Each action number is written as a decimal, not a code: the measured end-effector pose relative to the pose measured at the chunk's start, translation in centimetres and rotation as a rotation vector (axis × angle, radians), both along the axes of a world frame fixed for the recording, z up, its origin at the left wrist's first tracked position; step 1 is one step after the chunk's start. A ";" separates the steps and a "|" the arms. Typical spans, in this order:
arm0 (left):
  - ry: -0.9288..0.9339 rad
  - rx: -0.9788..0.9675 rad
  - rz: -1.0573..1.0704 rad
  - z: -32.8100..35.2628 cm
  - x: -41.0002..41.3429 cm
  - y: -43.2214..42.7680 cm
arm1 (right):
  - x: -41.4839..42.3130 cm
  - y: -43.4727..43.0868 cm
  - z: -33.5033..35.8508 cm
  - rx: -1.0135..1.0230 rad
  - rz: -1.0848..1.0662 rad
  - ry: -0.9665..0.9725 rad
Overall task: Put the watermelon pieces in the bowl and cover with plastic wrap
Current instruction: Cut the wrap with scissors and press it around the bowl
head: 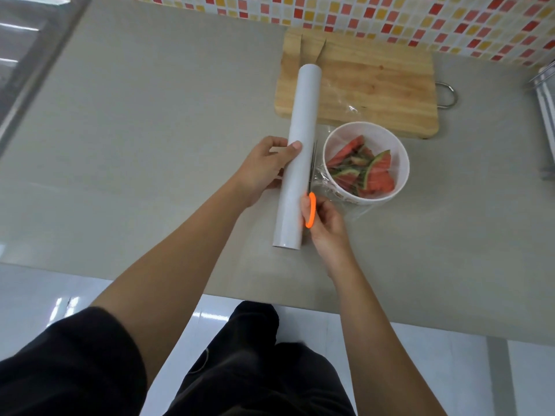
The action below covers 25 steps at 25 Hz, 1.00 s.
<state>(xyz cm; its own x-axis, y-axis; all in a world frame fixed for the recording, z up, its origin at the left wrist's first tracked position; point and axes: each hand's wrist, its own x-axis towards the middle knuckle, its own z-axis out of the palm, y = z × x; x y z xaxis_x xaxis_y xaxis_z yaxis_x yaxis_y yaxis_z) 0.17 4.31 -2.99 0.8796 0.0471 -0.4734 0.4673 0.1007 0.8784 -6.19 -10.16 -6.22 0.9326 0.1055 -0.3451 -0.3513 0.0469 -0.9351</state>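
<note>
A white bowl [402, 172] stands on the grey counter, holding several red and green watermelon pieces [369, 169]. Clear plastic wrap [326, 187] stretches over the bowl from a long white roll [298, 151] lying just left of it. My left hand [264, 169] grips the roll near its middle. My right hand [324, 226] holds orange-handled scissors [311, 205], whose thin blades run along the roll's right side, at the wrap between roll and bowl.
A wooden cutting board [375, 82] with a metal handle loop [447, 94] lies behind the bowl, against the tiled wall. A steel sink [27, 55] is at the far left, a metal rack [546, 100] at the far right. The counter's front edge is close to my body.
</note>
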 end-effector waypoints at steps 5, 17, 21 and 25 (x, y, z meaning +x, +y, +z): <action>-0.012 0.005 -0.038 0.7 0.8 1.1 | 0.7 0.9 0.5 0.044 -0.038 0.025; -0.025 0.060 -0.138 0.7 1.6 2.1 | -0.2 1.4 1.1 -0.023 -0.082 0.033; -0.029 0.066 -0.175 0.9 1.6 2.3 | -1.2 1.6 1.5 0.009 -0.066 0.107; -0.028 0.066 -0.166 1.1 1.8 2.6 | -1.4 1.8 1.7 0.001 0.007 0.162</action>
